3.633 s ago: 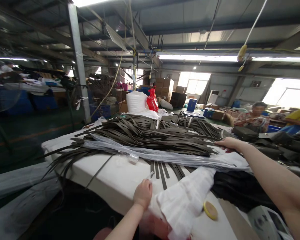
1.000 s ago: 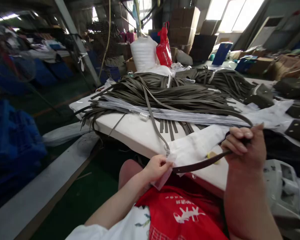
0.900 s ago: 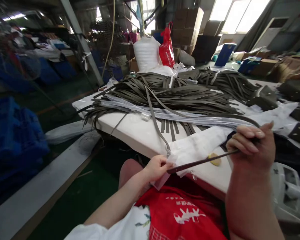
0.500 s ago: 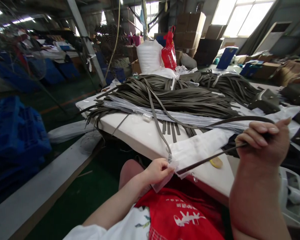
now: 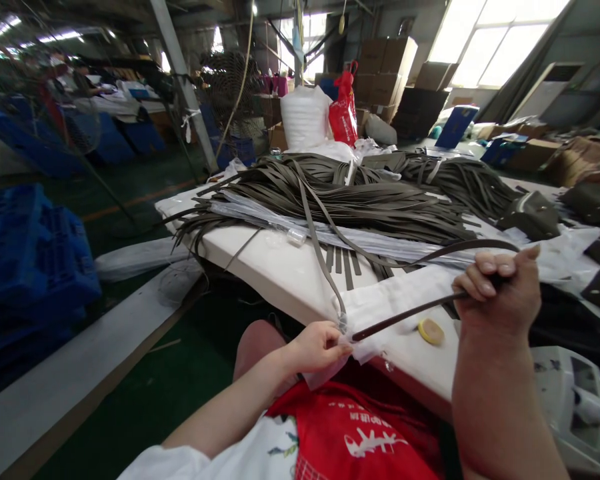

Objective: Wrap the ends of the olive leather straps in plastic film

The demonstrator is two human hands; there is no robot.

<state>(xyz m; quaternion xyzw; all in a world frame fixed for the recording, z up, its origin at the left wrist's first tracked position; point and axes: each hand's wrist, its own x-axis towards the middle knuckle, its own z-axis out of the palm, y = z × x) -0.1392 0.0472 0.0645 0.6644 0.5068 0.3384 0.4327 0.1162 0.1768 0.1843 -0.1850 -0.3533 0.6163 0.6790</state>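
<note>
My left hand [image 5: 325, 343] pinches the edge of a clear plastic bag [image 5: 325, 377] at the table's near edge. A dark strap [image 5: 410, 313] runs from beside those fingers up to my right hand [image 5: 500, 287], which is closed around it. Beyond the right fist the strap loops back to the left over the table. Another length of strap [image 5: 320, 257] comes down to the bag by my left fingers. Behind lies a large pile of dark grey-green straps [image 5: 370, 200]. White wrapping [image 5: 395, 297] is spread between my hands.
On the white table [image 5: 280, 267] lie a yellow-edged round disc [image 5: 431, 331], a clear roll [image 5: 296, 237] and dark cases [image 5: 530, 215]. A white roll [image 5: 306, 120] and a red bag [image 5: 343, 113] stand behind. Blue pallets [image 5: 35, 260] are stacked at the left. A white machine [image 5: 575, 393] stands right.
My right hand has moved left, closer to my left hand, still holding the strap. My left hand stays at the bag. The view has shifted slightly.
</note>
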